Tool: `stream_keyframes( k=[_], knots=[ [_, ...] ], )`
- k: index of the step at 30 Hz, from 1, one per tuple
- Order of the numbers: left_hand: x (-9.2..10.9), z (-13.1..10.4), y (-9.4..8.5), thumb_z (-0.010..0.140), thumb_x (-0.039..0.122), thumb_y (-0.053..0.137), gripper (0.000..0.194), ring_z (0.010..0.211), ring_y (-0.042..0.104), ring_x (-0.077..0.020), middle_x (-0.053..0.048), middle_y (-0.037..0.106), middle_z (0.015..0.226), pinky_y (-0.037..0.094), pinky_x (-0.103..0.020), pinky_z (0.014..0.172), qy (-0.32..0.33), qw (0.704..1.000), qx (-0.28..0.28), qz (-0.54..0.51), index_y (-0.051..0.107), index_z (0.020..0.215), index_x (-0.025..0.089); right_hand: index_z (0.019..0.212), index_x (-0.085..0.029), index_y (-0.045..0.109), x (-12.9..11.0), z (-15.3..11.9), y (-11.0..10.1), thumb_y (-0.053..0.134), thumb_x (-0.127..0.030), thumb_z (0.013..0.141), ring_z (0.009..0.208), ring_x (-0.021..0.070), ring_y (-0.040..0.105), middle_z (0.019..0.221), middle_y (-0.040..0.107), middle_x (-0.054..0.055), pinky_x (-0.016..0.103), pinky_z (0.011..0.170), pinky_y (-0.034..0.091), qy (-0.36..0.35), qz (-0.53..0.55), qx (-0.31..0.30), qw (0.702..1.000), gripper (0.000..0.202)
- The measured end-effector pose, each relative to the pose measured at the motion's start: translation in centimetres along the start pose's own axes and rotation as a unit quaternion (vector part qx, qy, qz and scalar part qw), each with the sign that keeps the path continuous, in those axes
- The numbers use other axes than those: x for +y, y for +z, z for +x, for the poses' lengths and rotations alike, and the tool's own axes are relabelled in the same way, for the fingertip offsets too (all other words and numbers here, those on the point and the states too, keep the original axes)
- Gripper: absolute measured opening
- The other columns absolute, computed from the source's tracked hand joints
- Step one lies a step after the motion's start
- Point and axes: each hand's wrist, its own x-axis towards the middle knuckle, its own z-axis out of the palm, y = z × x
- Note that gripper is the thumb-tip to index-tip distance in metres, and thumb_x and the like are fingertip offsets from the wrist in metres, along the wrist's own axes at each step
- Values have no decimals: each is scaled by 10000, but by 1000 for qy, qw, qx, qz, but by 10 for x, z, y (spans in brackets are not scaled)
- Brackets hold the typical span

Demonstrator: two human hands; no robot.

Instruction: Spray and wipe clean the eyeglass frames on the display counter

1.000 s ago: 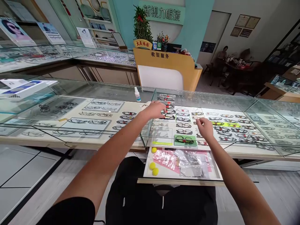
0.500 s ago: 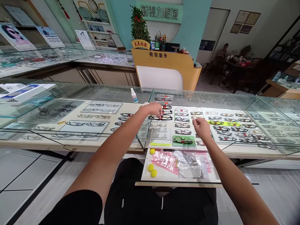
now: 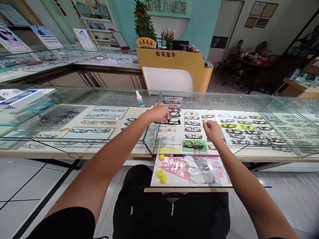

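My left hand reaches over the glass divider into the display case. Its fingers are bent down, pinching at a black pair of eyeglasses at the front of a column of frames with red tags. Part of that pair is hidden by the hand. My right hand hovers with curled fingers beside the column of glasses in the middle. Whether something small is inside its fingers cannot be seen. Below lies dark-rimmed eyeglasses on a green card.
A pulled-out drawer in front of me holds plastic bags and yellow round pieces. A spray bottle stands behind the divider. More frames lie to the right. A person sits far back.
The view has tilted and shifted slightly. Both hands stay near the same rows of eyeglasses; my left hand has drawn back slightly to the left.
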Motion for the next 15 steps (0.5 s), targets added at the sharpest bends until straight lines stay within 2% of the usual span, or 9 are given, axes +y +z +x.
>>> stream_keyframes(
  k=[4, 8, 11, 15],
  knots=[
    [30, -42, -17, 800, 539, 724, 303, 1281, 485, -338, -71, 687, 1307, 305, -460, 1159, 74, 997, -27, -14, 821, 863, 258, 651, -239, 512, 1, 1, 0, 505, -412, 1006, 736, 227, 542, 731, 651, 59, 350, 682, 350, -2, -2, 4, 1000, 395],
    [74, -92, -25, 846, 514, 720, 241, 1287, 504, -293, -35, 681, 1310, 345, -367, 1113, 152, 977, -120, -92, 811, 863, 291, 657, -236, 527, 0, 1, -1, 512, -399, 1003, 736, 226, 544, 734, 657, 62, 354, 688, 353, -4, -1, 6, 1000, 383],
    [98, -116, -9, 846, 446, 757, 141, 1239, 546, -263, -14, 704, 1247, 385, -316, 1050, 191, 951, -183, -160, 793, 831, 311, 663, -233, 534, -1, 1, -2, 519, -391, 1002, 754, 226, 553, 739, 657, 60, 355, 702, 362, 1, 1, 5, 1000, 374],
    [110, -123, 40, 837, 431, 788, 147, 1208, 563, -269, -38, 701, 1202, 411, -328, 1007, 203, 929, -243, -193, 792, 882, 291, 674, -231, 545, -2, 1, -3, 524, -386, 997, 761, 227, 558, 743, 657, 61, 358, 708, 363, 5, 8, 2, 1000, 359]
  ],
)
